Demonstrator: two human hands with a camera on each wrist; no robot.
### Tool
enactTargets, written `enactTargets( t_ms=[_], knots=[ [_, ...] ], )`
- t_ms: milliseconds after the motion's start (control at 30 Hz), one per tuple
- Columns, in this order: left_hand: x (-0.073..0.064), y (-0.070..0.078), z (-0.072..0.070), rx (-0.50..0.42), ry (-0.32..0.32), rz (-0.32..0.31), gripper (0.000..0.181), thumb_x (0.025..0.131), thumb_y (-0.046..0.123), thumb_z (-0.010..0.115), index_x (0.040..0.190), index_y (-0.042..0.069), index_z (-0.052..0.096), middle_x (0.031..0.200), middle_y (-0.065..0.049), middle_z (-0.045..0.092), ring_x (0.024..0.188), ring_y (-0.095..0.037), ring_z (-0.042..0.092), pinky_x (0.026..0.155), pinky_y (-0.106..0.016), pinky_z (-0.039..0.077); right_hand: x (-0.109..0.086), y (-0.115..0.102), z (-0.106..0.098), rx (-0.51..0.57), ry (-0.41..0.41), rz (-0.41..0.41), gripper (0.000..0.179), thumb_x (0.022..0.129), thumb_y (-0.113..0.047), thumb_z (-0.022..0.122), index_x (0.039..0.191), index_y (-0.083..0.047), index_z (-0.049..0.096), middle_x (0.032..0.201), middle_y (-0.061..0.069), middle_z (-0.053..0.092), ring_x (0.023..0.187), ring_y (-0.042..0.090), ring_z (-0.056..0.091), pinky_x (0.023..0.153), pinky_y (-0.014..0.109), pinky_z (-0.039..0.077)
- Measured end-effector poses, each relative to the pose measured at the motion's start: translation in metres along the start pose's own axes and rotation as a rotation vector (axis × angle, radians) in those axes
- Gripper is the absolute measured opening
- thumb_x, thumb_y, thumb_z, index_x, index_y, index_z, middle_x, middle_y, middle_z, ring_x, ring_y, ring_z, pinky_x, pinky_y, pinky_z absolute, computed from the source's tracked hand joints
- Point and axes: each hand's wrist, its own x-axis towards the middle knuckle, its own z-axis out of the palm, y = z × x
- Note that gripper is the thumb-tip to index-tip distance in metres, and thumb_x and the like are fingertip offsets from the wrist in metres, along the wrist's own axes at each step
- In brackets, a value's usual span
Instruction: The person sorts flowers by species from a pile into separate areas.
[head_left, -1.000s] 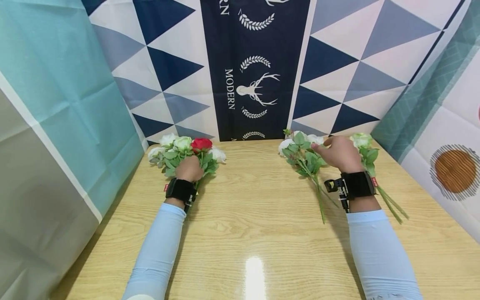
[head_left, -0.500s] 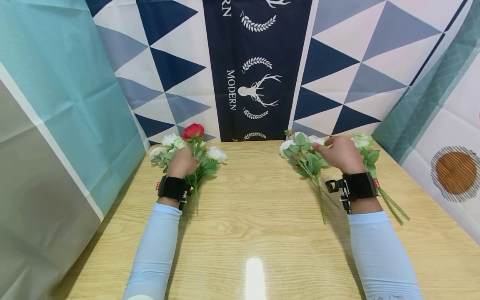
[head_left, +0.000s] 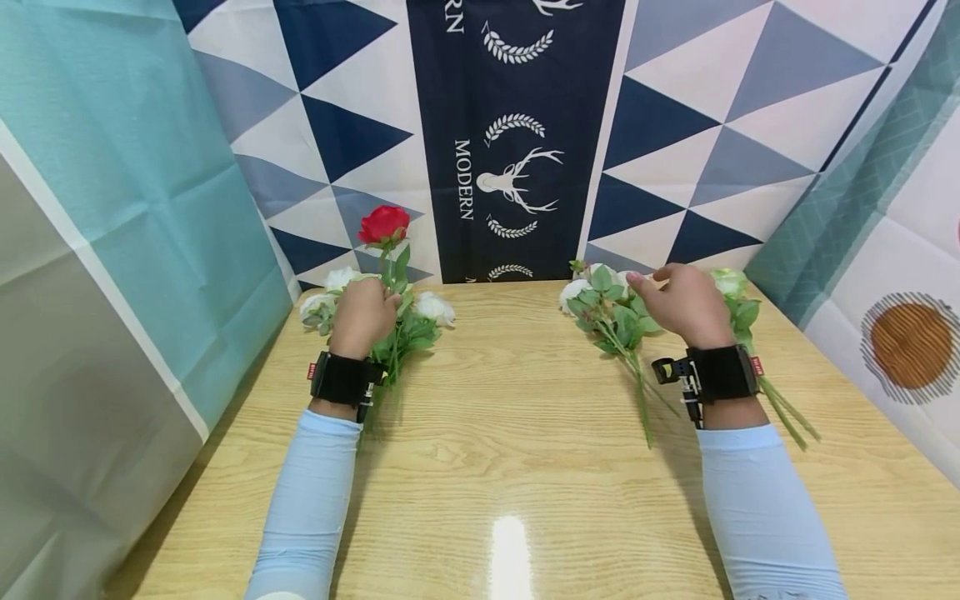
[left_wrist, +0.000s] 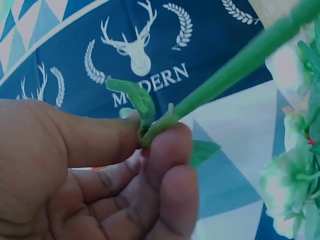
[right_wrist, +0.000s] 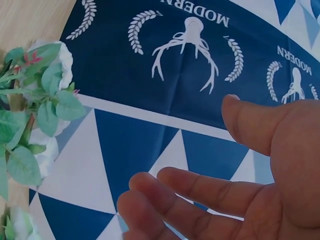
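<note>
A red rose stands upright above the left pile of flowers. My left hand pinches its stem between thumb and fingers; the left wrist view shows the green stem in that pinch. White and pale flowers with green leaves lie around and beneath this hand. Over the right pile hovers my right hand, with its thumb and fingers apart and nothing between them, as the right wrist view shows. White flowers lie to its left, and a pale green flower lies to its right, partly behind the hand.
Both flower piles lie at the back of the wooden table, near a patterned cloth backdrop. A teal and grey cloth hangs along the left side. Another cloth hangs along the right.
My left hand has taken the red rose's stem and raised the rose out of the left pile, shifting slightly left. The right hand has stayed nearly in place, rising slightly.
</note>
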Motion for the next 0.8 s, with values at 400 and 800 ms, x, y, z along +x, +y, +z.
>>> enactTargets(
  t_ms=[400,800],
  knots=[
    [-0.004,0.037,0.014,-0.146,0.171,0.300,0.021,0.098,0.023,0.055,0.089,0.004,0.056,0.073,-0.007,0.054,0.059,-0.019,0.049,0.057,-0.032,0.039,-0.007,-0.032,0.007,0.100,0.099,-0.093,0.067,0.093,-0.053,0.051,0.126,0.005,0.054,0.098,0.026,0.063,0.082,0.036,0.061,0.067,0.048,0.047],
    [-0.011,0.065,0.049,-0.588,0.030,0.482,0.016,0.097,0.022,0.055,0.095,0.006,0.058,0.078,-0.003,0.060,0.065,-0.012,0.058,0.060,-0.029,0.048,-0.007,-0.056,0.045,0.305,0.223,-0.350,0.050,0.092,-0.047,0.058,0.117,-0.006,0.064,0.088,0.010,0.066,0.079,0.022,0.063,0.075,0.038,0.049]
  ],
)
